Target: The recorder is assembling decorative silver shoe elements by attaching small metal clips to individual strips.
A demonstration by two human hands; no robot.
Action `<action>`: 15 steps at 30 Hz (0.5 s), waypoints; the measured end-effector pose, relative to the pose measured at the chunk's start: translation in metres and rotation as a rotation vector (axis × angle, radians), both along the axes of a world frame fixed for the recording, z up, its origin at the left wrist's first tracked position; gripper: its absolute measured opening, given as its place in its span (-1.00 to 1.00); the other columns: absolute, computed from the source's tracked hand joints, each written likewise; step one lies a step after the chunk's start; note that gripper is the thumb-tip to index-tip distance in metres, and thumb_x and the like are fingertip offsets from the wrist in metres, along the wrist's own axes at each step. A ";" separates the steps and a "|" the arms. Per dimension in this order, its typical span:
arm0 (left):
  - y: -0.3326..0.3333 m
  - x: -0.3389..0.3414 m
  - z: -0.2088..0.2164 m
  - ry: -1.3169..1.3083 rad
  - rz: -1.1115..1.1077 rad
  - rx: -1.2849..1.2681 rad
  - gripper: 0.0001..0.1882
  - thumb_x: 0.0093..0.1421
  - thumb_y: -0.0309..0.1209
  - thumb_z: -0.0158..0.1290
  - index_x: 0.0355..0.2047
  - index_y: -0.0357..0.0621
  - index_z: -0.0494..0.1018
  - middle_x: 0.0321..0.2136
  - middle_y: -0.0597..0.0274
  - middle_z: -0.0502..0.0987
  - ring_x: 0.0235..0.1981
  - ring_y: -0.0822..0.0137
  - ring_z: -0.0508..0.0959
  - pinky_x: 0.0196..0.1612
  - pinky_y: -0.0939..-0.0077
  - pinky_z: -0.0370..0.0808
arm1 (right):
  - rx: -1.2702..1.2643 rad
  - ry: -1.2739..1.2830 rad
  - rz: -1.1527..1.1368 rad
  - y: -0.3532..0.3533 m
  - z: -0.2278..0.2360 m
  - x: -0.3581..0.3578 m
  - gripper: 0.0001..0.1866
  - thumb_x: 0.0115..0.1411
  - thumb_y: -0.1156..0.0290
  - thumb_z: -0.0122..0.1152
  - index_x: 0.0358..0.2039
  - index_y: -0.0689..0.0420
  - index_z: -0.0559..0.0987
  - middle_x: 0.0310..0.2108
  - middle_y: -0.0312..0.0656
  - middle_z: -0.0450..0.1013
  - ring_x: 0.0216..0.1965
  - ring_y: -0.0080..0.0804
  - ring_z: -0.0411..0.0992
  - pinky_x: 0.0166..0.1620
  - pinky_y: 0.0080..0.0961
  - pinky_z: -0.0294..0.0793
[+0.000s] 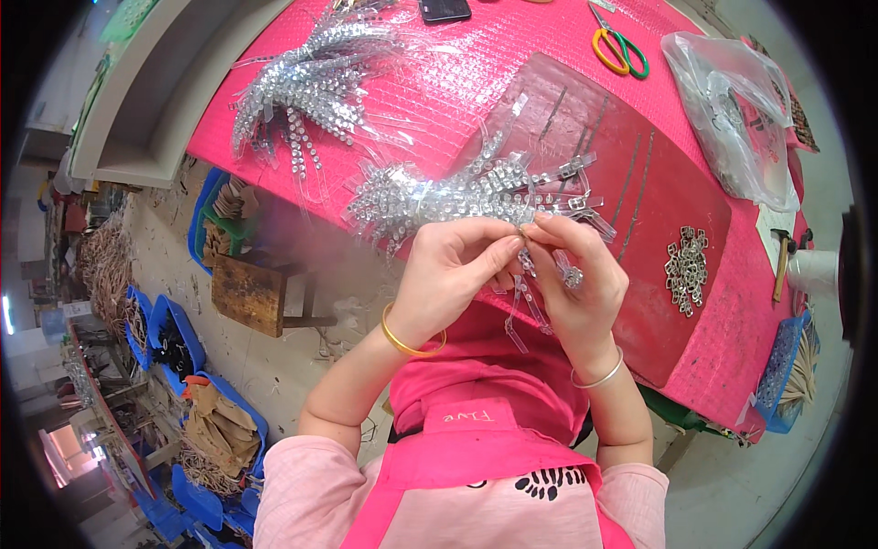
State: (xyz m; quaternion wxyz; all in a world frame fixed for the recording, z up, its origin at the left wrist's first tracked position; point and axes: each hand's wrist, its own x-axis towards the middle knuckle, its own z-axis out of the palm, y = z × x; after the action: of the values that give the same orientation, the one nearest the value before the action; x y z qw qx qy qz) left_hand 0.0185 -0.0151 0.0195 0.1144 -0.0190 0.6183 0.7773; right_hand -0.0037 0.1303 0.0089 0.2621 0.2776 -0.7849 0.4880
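My left hand [462,260] and my right hand [585,274] meet at the table's near edge, fingertips pinched together. Between them is a clear strap studded with rhinestones [528,263], its loose ends dangling below the fingers. Whatever small part sits right at the fingertips is too covered to make out. Just beyond my hands lies a bundle of the same rhinestone straps [402,197], fanned out toward the right. Small metal buckles [686,270] lie heaped on the dark red mat [668,334] to the right.
A second strap bundle [302,87] lies far left on the pink table cover [439,87]. Scissors [622,53], a phone [445,9] and a clear plastic bag [732,119] are at the back. A blue basket [782,375] stands right; a wooden stool [249,295] and blue bins [174,343] stand left.
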 end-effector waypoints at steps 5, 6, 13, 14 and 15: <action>0.000 0.003 0.000 0.064 0.012 -0.051 -0.85 0.14 -0.55 -0.07 -0.32 -0.38 0.43 -0.56 0.24 0.47 -0.56 0.54 0.45 -0.49 0.70 0.41 | 0.009 -0.305 0.101 0.008 0.009 -0.004 -0.77 -0.12 0.62 0.21 -0.36 0.20 0.54 -0.54 -0.21 0.44 -0.51 -0.46 0.43 -0.47 -0.60 0.38; 0.000 0.003 0.000 0.044 -0.001 -0.043 -0.85 0.14 -0.55 -0.08 -0.31 -0.39 0.42 -0.57 0.23 0.47 -0.57 0.53 0.45 -0.50 0.70 0.42 | -0.037 -0.316 0.085 0.008 0.007 -0.004 -0.86 -0.09 0.61 0.20 -0.44 0.23 0.55 -0.55 -0.19 0.44 -0.53 -0.48 0.44 -0.49 -0.63 0.38; -0.004 0.003 -0.004 -0.048 -0.063 0.045 -0.82 0.16 -0.53 -0.11 -0.27 -0.39 0.40 -0.59 0.23 0.46 -0.59 0.53 0.45 -0.54 0.72 0.39 | -0.105 -0.562 0.072 0.012 0.006 -0.003 -0.91 -0.02 0.65 0.15 -0.44 0.31 0.55 -0.52 -0.21 0.47 -0.49 -0.59 0.45 -0.43 -0.75 0.42; -0.005 0.003 -0.004 -0.051 -0.064 0.045 -0.82 0.16 -0.53 -0.11 -0.27 -0.39 0.40 -0.59 0.23 0.46 -0.59 0.53 0.45 -0.54 0.72 0.39 | -0.082 -0.553 0.084 0.014 0.006 -0.004 -0.91 -0.02 0.65 0.14 -0.44 0.32 0.55 -0.53 -0.21 0.47 -0.49 -0.59 0.45 -0.43 -0.74 0.43; -0.005 0.003 -0.004 -0.043 -0.069 0.017 -0.81 0.16 -0.52 -0.11 -0.27 -0.39 0.40 -0.60 0.23 0.45 -0.60 0.53 0.44 -0.55 0.73 0.37 | -0.060 -0.543 0.097 0.015 0.007 -0.004 -0.92 -0.01 0.65 0.14 -0.44 0.32 0.55 -0.53 -0.21 0.47 -0.49 -0.60 0.45 -0.43 -0.74 0.43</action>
State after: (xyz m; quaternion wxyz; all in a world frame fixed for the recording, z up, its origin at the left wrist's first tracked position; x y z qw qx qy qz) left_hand 0.0219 -0.0202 0.0151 0.1547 -0.0132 0.6092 0.7777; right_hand -0.0082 0.1449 0.0155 0.0264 0.1660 -0.7974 0.5796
